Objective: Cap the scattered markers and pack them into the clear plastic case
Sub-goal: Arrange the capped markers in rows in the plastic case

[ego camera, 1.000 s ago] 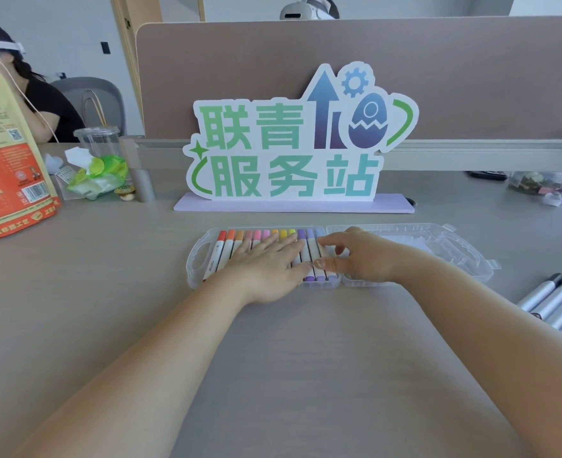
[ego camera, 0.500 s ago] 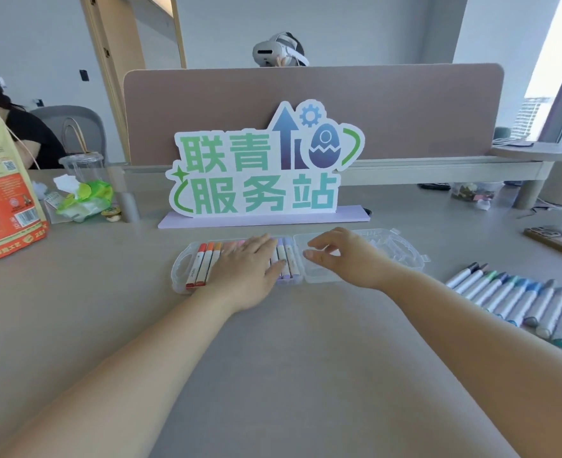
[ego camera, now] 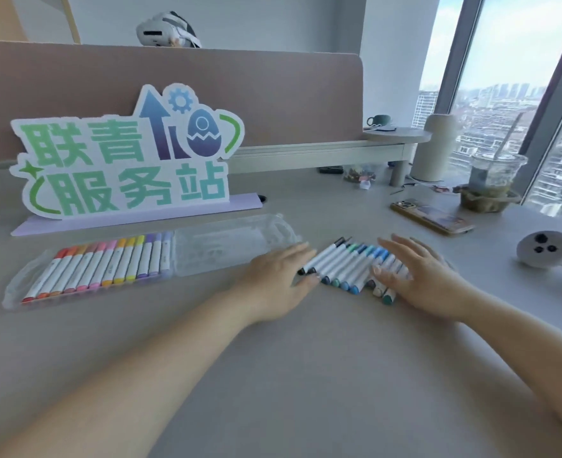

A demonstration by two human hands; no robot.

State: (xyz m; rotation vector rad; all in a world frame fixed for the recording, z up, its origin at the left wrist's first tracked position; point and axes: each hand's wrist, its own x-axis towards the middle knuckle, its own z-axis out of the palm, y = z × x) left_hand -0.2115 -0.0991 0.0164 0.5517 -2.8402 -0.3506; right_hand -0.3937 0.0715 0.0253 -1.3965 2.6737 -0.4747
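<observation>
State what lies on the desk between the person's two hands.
In the head view, a bunch of loose markers with black, green and blue caps lies side by side between the left hand and right hand.

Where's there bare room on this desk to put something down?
The widest bare desk lies nearer than the clear case and loose markers. Another patch: between sign and phone. Crowded: between left hand and right hand; around cup and controller.

Warm caps packed, cool caps loose
The white-barrelled packed markers (ego camera: 107,266) in the clear case (ego camera: 226,239) run red, orange, pink, yellow, purple; the loose markers (ego camera: 349,262) show black, green, teal and blue caps on the pale grey bench (ego camera: 306,375).
</observation>
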